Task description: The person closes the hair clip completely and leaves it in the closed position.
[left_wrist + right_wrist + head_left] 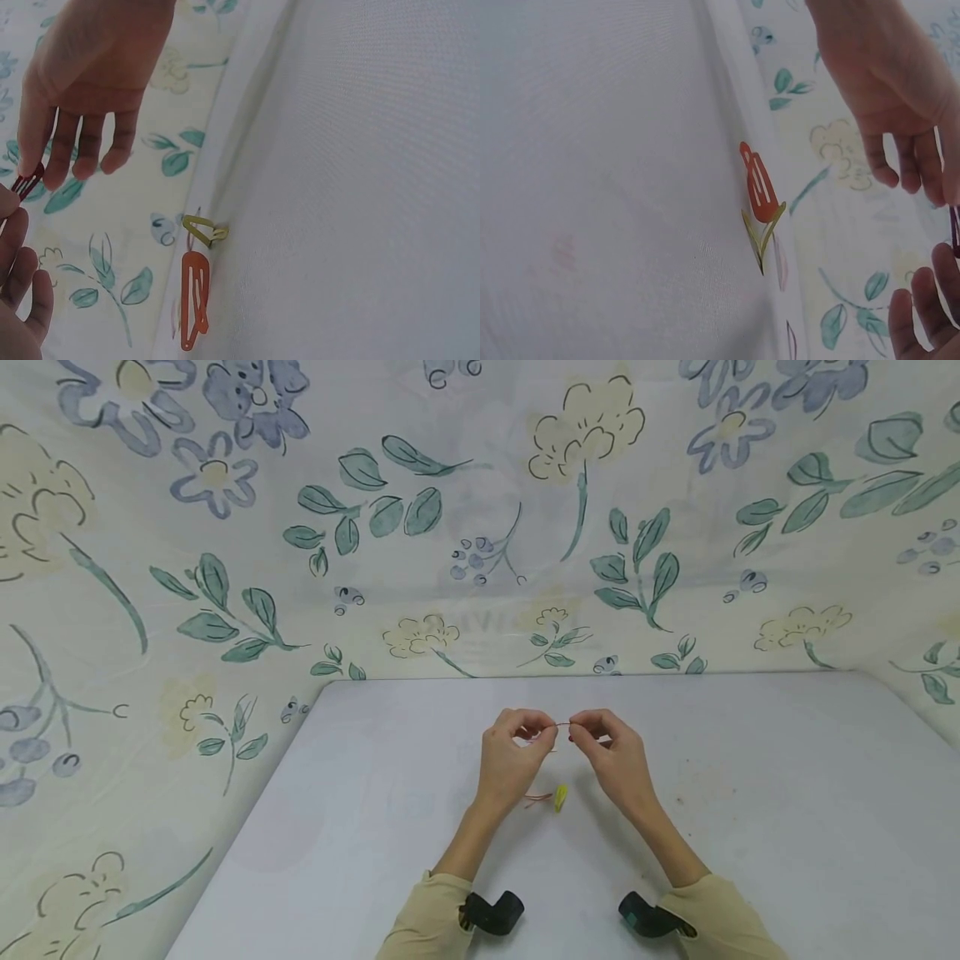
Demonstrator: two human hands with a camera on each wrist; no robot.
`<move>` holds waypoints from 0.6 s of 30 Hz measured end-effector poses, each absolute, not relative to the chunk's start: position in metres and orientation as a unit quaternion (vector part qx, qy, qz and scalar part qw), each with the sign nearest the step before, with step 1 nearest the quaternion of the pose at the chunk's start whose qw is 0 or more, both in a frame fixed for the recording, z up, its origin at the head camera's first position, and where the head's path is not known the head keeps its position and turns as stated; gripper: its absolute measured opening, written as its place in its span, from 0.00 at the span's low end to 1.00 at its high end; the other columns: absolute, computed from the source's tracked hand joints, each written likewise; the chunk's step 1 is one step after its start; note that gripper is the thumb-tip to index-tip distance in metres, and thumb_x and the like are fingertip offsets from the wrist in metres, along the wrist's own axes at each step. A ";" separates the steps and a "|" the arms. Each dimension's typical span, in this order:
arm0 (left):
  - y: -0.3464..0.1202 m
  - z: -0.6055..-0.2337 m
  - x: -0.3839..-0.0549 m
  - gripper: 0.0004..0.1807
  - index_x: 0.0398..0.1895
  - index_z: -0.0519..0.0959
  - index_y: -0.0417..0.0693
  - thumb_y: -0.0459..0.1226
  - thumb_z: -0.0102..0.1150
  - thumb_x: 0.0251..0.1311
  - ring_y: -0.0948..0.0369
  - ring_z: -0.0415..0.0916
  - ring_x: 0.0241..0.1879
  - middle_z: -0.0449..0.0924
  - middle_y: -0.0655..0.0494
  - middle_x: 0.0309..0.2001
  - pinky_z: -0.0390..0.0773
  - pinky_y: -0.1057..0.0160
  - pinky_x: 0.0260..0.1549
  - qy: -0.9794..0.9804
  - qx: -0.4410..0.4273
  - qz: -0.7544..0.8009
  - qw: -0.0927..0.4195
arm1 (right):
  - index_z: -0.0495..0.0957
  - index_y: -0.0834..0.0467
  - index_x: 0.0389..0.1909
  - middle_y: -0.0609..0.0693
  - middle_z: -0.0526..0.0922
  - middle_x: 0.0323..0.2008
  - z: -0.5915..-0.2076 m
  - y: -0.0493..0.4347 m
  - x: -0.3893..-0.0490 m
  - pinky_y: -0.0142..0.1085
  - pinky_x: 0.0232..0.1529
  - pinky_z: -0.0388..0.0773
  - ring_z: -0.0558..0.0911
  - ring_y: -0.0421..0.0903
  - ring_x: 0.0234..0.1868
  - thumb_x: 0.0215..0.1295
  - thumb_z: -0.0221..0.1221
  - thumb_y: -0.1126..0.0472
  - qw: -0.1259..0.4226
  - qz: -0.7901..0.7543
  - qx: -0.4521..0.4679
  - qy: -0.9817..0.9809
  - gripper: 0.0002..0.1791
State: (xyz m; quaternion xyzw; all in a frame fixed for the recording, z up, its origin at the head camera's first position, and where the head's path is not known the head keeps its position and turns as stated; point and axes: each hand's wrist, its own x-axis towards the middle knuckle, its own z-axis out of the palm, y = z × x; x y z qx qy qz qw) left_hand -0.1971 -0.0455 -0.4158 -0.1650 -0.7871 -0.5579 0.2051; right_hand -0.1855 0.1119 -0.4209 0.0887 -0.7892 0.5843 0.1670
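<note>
A dark red snap hair clip (30,181) stretches between the fingertips of both hands, above the table. My left hand (510,756) pinches one end of it between thumb and index finger. The right hand (618,760) pinches the other end the same way, and its remaining fingers show spread downward in the left wrist view. Much of the clip is covered by the fingertips. Below the hands lie an orange snap hair clip (195,300) and a yellow one (560,797), close together; both look bent open.
Thin pinkish clips, seen nearly edge-on, lie near the orange one, such as a slim clip (791,341) in the right wrist view. The white table (337,827) meets a floral cloth (450,568) at its far edge. Small specks dot the tabletop at right.
</note>
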 end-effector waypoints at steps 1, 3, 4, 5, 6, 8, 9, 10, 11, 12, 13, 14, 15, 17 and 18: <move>-0.046 -0.415 -0.197 0.02 0.31 0.84 0.44 0.33 0.64 0.57 0.55 0.76 0.37 0.81 0.56 0.32 0.78 0.55 0.38 -0.786 -0.165 -0.561 0.203 | 0.81 0.60 0.44 0.54 0.84 0.37 -0.421 0.112 -0.186 0.29 0.34 0.73 0.77 0.45 0.37 0.68 0.61 0.63 0.166 0.585 0.088 -0.789 0.07; -0.046 -0.415 -0.197 0.02 0.31 0.84 0.44 0.32 0.64 0.56 0.53 0.76 0.38 0.80 0.56 0.32 0.78 0.53 0.39 -0.783 -0.164 -0.566 0.198 | 0.81 0.60 0.44 0.54 0.83 0.37 -0.420 0.113 -0.186 0.29 0.33 0.73 0.77 0.45 0.37 0.68 0.61 0.63 0.163 0.586 0.088 -0.789 0.07; -0.046 -0.414 -0.197 0.02 0.31 0.84 0.44 0.32 0.63 0.56 0.52 0.76 0.38 0.80 0.56 0.32 0.78 0.52 0.39 -0.782 -0.163 -0.569 0.196 | 0.81 0.60 0.44 0.54 0.83 0.37 -0.420 0.113 -0.186 0.29 0.33 0.73 0.77 0.45 0.37 0.68 0.61 0.63 0.162 0.585 0.088 -0.790 0.07; -0.046 -0.414 -0.197 0.02 0.31 0.84 0.44 0.32 0.63 0.56 0.51 0.76 0.38 0.80 0.56 0.32 0.78 0.51 0.39 -0.782 -0.162 -0.570 0.194 | 0.81 0.60 0.44 0.54 0.83 0.37 -0.420 0.113 -0.186 0.29 0.33 0.73 0.77 0.45 0.37 0.67 0.61 0.64 0.161 0.584 0.089 -0.790 0.07; -0.046 -0.414 -0.196 0.02 0.31 0.84 0.44 0.32 0.63 0.56 0.50 0.76 0.38 0.80 0.56 0.32 0.78 0.50 0.40 -0.781 -0.163 -0.571 0.193 | 0.82 0.60 0.44 0.54 0.83 0.38 -0.420 0.114 -0.186 0.29 0.33 0.73 0.77 0.45 0.37 0.67 0.61 0.64 0.159 0.584 0.090 -0.791 0.07; -0.047 -0.415 -0.196 0.02 0.31 0.85 0.45 0.32 0.64 0.57 0.50 0.76 0.39 0.81 0.56 0.32 0.77 0.50 0.40 -0.779 -0.163 -0.575 0.188 | 0.82 0.60 0.44 0.54 0.84 0.38 -0.420 0.114 -0.185 0.29 0.33 0.73 0.77 0.46 0.38 0.67 0.62 0.65 0.158 0.580 0.090 -0.794 0.07; -0.047 -0.415 -0.196 0.02 0.32 0.85 0.46 0.32 0.64 0.57 0.51 0.76 0.39 0.81 0.56 0.32 0.77 0.50 0.41 -0.779 -0.164 -0.576 0.187 | 0.82 0.60 0.44 0.53 0.84 0.39 -0.420 0.115 -0.185 0.29 0.33 0.73 0.77 0.47 0.38 0.67 0.62 0.65 0.157 0.579 0.090 -0.795 0.07; -0.047 -0.415 -0.196 0.02 0.32 0.85 0.47 0.32 0.65 0.57 0.51 0.75 0.39 0.81 0.56 0.32 0.77 0.49 0.41 -0.777 -0.165 -0.578 0.186 | 0.82 0.60 0.44 0.53 0.84 0.39 -0.419 0.115 -0.185 0.29 0.33 0.74 0.77 0.47 0.39 0.67 0.62 0.65 0.156 0.576 0.091 -0.797 0.07; -0.047 -0.416 -0.197 0.02 0.32 0.85 0.47 0.32 0.65 0.57 0.51 0.75 0.40 0.82 0.56 0.32 0.77 0.49 0.41 -0.777 -0.167 -0.578 0.186 | 0.82 0.60 0.45 0.53 0.84 0.40 -0.419 0.115 -0.185 0.29 0.34 0.74 0.77 0.47 0.39 0.66 0.62 0.65 0.155 0.575 0.090 -0.798 0.08; -0.047 -0.416 -0.197 0.02 0.32 0.85 0.48 0.32 0.65 0.57 0.50 0.75 0.40 0.82 0.56 0.33 0.77 0.49 0.41 -0.775 -0.169 -0.580 0.186 | 0.82 0.60 0.45 0.53 0.84 0.41 -0.419 0.115 -0.185 0.29 0.34 0.74 0.77 0.47 0.40 0.66 0.62 0.65 0.154 0.573 0.090 -0.800 0.08; -0.048 -0.416 -0.197 0.02 0.33 0.85 0.48 0.32 0.66 0.58 0.50 0.75 0.40 0.82 0.56 0.33 0.77 0.49 0.41 -0.774 -0.170 -0.581 0.185 | 0.82 0.60 0.45 0.53 0.84 0.41 -0.419 0.115 -0.185 0.29 0.34 0.74 0.78 0.47 0.40 0.66 0.62 0.65 0.154 0.572 0.089 -0.801 0.08; -0.048 -0.416 -0.198 0.03 0.33 0.86 0.48 0.32 0.66 0.58 0.50 0.75 0.40 0.83 0.56 0.33 0.77 0.49 0.41 -0.775 -0.171 -0.580 0.186 | 0.82 0.60 0.45 0.53 0.85 0.41 -0.418 0.115 -0.184 0.29 0.35 0.75 0.78 0.48 0.40 0.66 0.62 0.65 0.153 0.571 0.089 -0.802 0.08; -0.048 -0.416 -0.198 0.03 0.34 0.86 0.48 0.32 0.66 0.57 0.50 0.75 0.40 0.83 0.56 0.33 0.77 0.49 0.40 -0.775 -0.172 -0.578 0.188 | 0.82 0.59 0.46 0.53 0.85 0.42 -0.418 0.115 -0.184 0.29 0.35 0.75 0.78 0.48 0.41 0.66 0.62 0.65 0.153 0.570 0.089 -0.803 0.09; -0.048 -0.416 -0.199 0.04 0.36 0.86 0.46 0.32 0.67 0.57 0.51 0.75 0.40 0.83 0.55 0.34 0.77 0.49 0.40 -0.777 -0.173 -0.575 0.190 | 0.82 0.59 0.46 0.53 0.84 0.42 -0.418 0.115 -0.184 0.29 0.34 0.74 0.78 0.48 0.41 0.66 0.62 0.65 0.154 0.568 0.088 -0.804 0.09; -0.049 -0.416 -0.199 0.05 0.37 0.86 0.45 0.32 0.67 0.57 0.51 0.75 0.40 0.83 0.55 0.34 0.77 0.49 0.40 -0.778 -0.174 -0.573 0.190 | 0.82 0.59 0.46 0.53 0.84 0.42 -0.417 0.115 -0.183 0.29 0.34 0.74 0.78 0.48 0.41 0.66 0.62 0.65 0.155 0.567 0.088 -0.804 0.09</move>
